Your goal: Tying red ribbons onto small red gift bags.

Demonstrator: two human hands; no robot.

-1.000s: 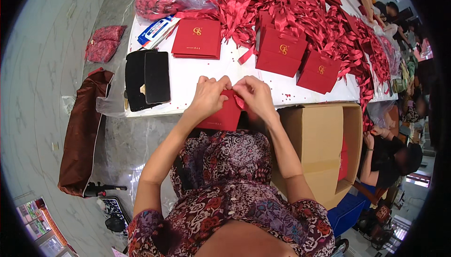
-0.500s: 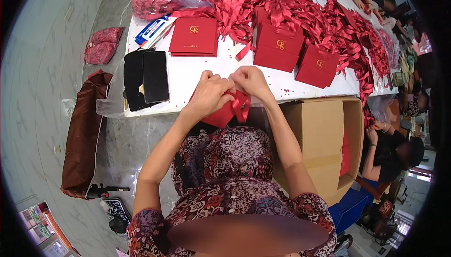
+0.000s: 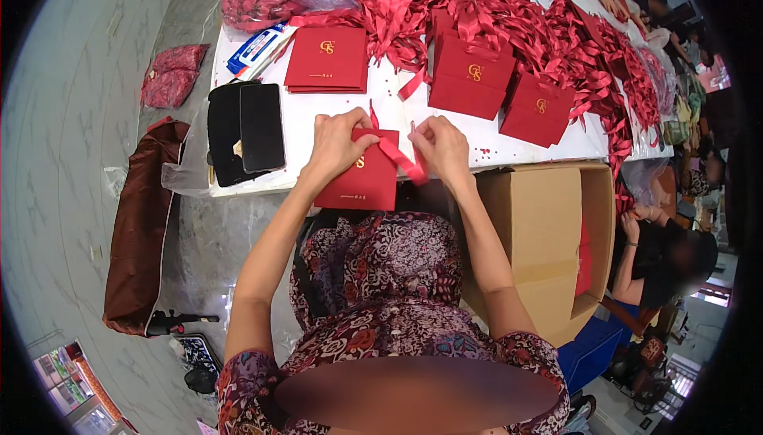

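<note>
A small red paper bag (image 3: 358,185) with a gold emblem lies at the table's near edge, in front of my body. My left hand (image 3: 338,147) is closed on its upper part, thumb pressed over the ribbon. From there a shiny red ribbon (image 3: 404,162) loops to the right, and a short tail stands up beyond the bag's top edge. Fingers pinched together, my right hand (image 3: 441,150) holds a ribbon end just right of the bag. Part of the bag's top is covered by my left hand.
Stacked red bags (image 3: 327,60) lie ahead, with more bags (image 3: 474,77) to the right. Loose ribbons (image 3: 509,18) heap along the back. A black phone (image 3: 262,127) rests on a black pouch at left. An open cardboard box (image 3: 544,236) stands by my right arm.
The bag now lies flatter, its front showing. My hands have moved apart: the left slightly left, the right to the right and down, drawing the ribbon out between them.
</note>
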